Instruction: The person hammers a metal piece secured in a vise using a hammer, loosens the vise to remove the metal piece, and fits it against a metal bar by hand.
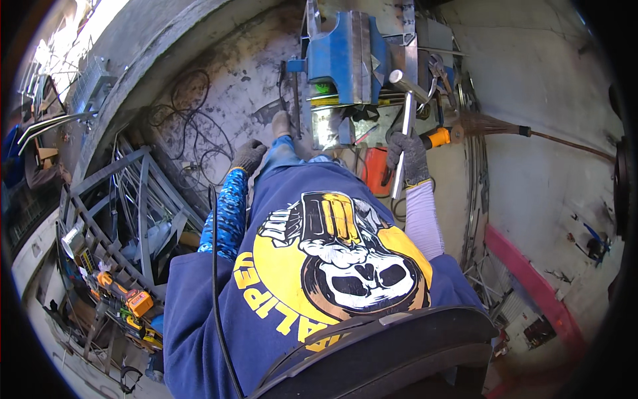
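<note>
My right hand (409, 158), in a dark grey knit glove, is closed around the flat silver handle of a metal hammer (408, 120). The hammer's cylindrical head (407, 86) points away from me, near the right side of a blue bench vise (349, 58). The handle's lower end sticks out below my fist. My left hand (249, 157), gloved the same way, hangs by my left leg, apart from the vise. Its back faces up and its fingers are mostly hidden, so whether they are curled is unclear.
An orange-and-black tool grip (438, 137) sits right of my right hand, near pliers (438, 76) and hanging rods. A red container (377, 171) stands below the vise. Black cable (203, 126) loops over the floor. At left, a metal rack (143, 206) holds bars and power tools (137, 301).
</note>
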The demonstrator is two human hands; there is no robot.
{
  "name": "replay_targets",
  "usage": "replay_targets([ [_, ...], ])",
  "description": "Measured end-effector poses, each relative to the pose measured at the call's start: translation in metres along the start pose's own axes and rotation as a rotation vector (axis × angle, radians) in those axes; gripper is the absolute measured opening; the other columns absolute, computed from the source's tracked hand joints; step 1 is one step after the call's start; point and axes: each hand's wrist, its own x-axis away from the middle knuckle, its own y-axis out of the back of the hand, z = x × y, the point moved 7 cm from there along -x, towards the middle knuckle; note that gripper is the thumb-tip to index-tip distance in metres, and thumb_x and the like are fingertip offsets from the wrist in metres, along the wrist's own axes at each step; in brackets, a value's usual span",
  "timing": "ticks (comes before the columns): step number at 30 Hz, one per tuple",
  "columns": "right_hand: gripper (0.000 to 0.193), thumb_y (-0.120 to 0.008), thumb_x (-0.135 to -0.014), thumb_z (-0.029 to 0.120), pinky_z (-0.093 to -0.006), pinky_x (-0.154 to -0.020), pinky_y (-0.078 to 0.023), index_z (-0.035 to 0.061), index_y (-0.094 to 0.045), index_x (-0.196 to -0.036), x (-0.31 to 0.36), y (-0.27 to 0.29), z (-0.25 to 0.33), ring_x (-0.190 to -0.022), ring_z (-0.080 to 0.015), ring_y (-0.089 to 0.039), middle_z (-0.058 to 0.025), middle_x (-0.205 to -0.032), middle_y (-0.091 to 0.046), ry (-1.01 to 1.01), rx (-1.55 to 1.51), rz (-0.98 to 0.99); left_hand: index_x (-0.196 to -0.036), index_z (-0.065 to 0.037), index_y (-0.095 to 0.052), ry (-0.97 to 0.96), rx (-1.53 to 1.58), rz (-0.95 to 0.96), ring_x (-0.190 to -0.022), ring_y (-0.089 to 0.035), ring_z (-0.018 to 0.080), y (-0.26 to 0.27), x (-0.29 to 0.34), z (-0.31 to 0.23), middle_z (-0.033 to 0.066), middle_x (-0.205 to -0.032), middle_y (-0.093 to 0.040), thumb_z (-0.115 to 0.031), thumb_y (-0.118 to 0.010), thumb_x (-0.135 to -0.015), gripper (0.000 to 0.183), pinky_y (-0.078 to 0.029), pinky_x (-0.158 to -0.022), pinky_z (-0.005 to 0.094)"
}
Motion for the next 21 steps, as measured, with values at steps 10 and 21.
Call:
replay_targets([
  [10, 0.023, -0.059, -0.09, 0.005, -0.0334, -0.032, -0.042, 0.0084, -0.048, -0.11, 0.006, -0.012, 0.006, -0.036, -0.0168, -0.047, -0.003, -0.061, -0.046, 0.044, 0.387, -0.12, -0.116, 0.002, -0.07, -0.038, -0.101, 0.062, -0.109, -0.068, 0.0361, -0.011, 0.018, 0.007, 0.0251, -0.115, -0.071, -0.034, -0.059, -0.089, 0.046, -0.05, -0.098, 0.042],
  [21, 0.015, -0.061, -0.087, 0.008, -0.0318, -0.03, -0.042, 0.0068, -0.049, -0.095, 0.018, 0.009, 0.031, -0.033, -0.0171, -0.047, -0.0046, -0.055, -0.05, 0.2, 0.203, -0.277, -0.119, -0.005, -0.07, 0.051, -0.103, 0.008, -0.097, -0.072, 0.033, 0.007, 0.008, 0.005, 0.0216, -0.111, -0.073, -0.037, -0.062, -0.09, 0.044, -0.057, -0.081, 0.0421],
])
